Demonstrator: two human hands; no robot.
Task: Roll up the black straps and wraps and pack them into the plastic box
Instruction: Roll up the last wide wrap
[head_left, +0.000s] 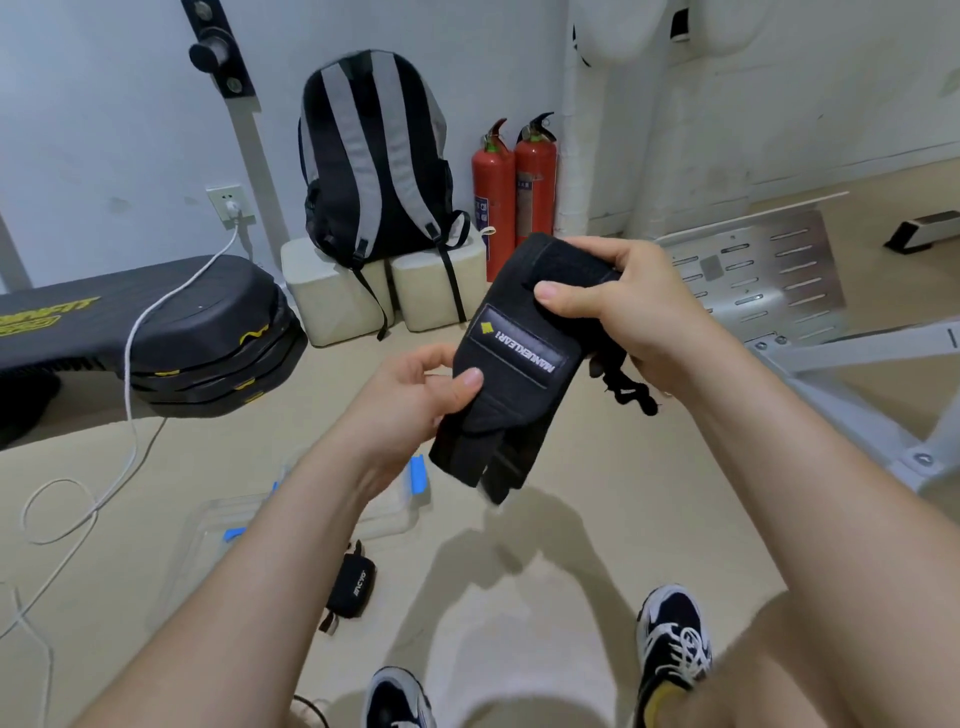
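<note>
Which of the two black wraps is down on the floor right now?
The small black bundle beside the plastic box; the larger labelled wrap is gripped by left hand and right hand.

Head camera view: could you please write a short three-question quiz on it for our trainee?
1. True or false: the left hand and right hand both grip the black wrap.
2. Where is the plastic box? A on a shelf, B on the floor, C on a chair.
3. How many red fire extinguishers stand by the wall?
Key: 1 true; 2 B; 3 two.
</note>
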